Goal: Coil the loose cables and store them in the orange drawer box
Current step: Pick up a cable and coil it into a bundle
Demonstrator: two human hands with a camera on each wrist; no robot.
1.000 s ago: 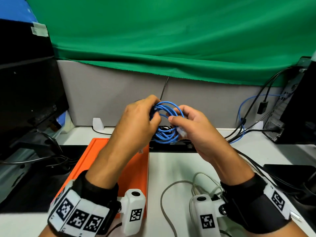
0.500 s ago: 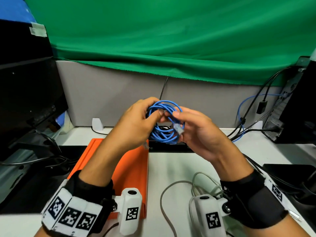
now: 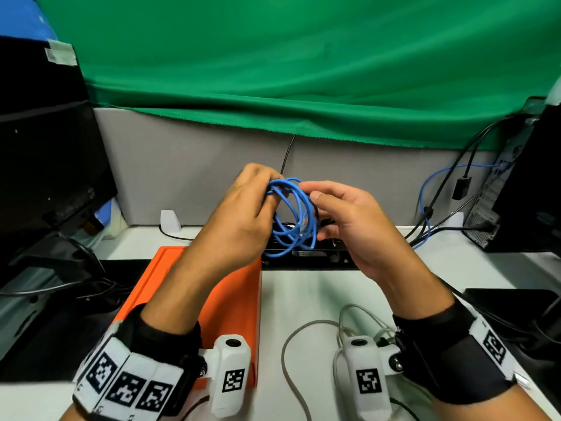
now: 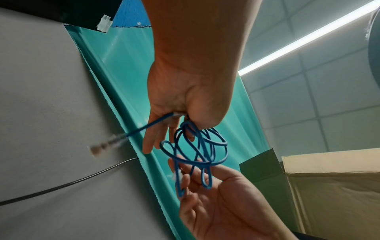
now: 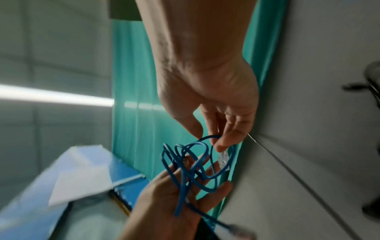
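Note:
A blue cable [image 3: 293, 221], wound into several loose loops, hangs in the air above the desk. My left hand [image 3: 267, 196] grips the loops at their upper left, thumb and fingers curled round the bundle [image 4: 195, 146]. One plug end [image 4: 102, 146] sticks out past the left hand, blurred. My right hand [image 3: 309, 191] is beside the coil with relaxed fingers; a fingertip [image 5: 221, 144] touches the top loop, and the clear plug [image 5: 223, 158] dangles just under it. The orange drawer box [image 3: 236, 293] lies under my left forearm. A loose grey cable [image 3: 283, 357] lies on the desk near my right wrist.
A black monitor [image 3: 45, 177] stands on the left, with dark cables at its foot. On the right is a computer tower [image 3: 531, 192] with plugged-in black and blue cables [image 3: 425, 208]. A flat black device [image 3: 303, 258] lies behind the box.
My right hand has let the plug end go; its fingers are now relaxed against the loops. The left hand keeps its grip, and the coil has turned more edge-on.

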